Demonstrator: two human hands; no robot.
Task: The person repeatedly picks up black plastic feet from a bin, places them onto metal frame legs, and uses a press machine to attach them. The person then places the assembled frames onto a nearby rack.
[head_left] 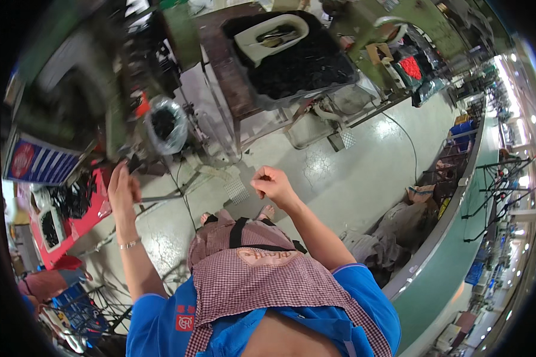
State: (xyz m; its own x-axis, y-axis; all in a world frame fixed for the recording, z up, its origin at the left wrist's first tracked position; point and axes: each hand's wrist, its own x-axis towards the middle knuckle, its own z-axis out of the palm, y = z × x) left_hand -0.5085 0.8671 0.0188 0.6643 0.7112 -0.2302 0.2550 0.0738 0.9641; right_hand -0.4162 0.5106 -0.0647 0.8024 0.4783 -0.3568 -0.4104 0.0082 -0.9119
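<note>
My left hand (124, 189) is raised at the front of a dark green machine (116, 107), its fingertips pressed together beside the machine's lower working part. A small dark piece shows near those fingertips, too small to name. Over the floor, to the right, my right hand (272, 183) is loosely curled with the thumb against the fingers. Whatever may be inside that curl is hidden. A clear plastic bag (181, 128) lines a round container with small black pieces in it, just beyond and between my hands.
A large bin (307, 83) of black pieces, with a cream scoop-like tray (304, 37) on top, stands on a brown table (223, 65). A red surface (80, 226) lies left. Grey cloth bundles (399, 229) and a long green bench (441, 262) are right. A cable (412, 140) crosses the floor.
</note>
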